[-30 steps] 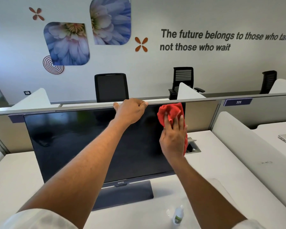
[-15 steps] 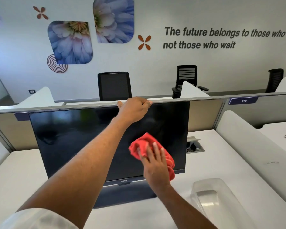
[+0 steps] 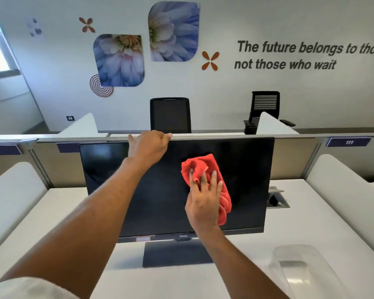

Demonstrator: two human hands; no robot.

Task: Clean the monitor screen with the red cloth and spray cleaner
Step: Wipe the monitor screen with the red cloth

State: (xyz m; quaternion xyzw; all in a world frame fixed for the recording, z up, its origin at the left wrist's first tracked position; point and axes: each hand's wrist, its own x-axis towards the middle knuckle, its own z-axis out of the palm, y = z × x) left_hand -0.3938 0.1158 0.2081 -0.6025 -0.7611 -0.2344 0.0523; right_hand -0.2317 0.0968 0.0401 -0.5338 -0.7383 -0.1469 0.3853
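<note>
1. Below the right wrist, nearest the camera, a clear cover [image 3: 300, 270] lies on the desk [image 3: 257, 240]. No spray bottle is in view.
2. Under both forearms sits the monitor's [image 3: 158, 199] flat base [image 3: 173, 253]. It looks broad, yet the panel above it would probably rock backward if pushed hard.
3. The right hand [image 3: 203, 201] lies flat, fingers straight and spread, pressing the bunched cloth [image 3: 205, 167] against the screen [image 3: 246, 169], a little right of its middle.
4. The cloth looks soft, light and limp. It will likely crumple or creep out from under the palm, so an even, flat press suits it better than a pinch.
5. Around that hand, the screen is smooth and dark. It is probably thin and easily marked, so it calls for gentle pressure with only fabric touching it.
6. Farthest off, up and to the left of the cloth, the left hand [image 3: 148, 147] curls over the monitor's top edge and grips it. That stiff rim seems the right place to hold, as it braces the panel against the wiping push.
</note>
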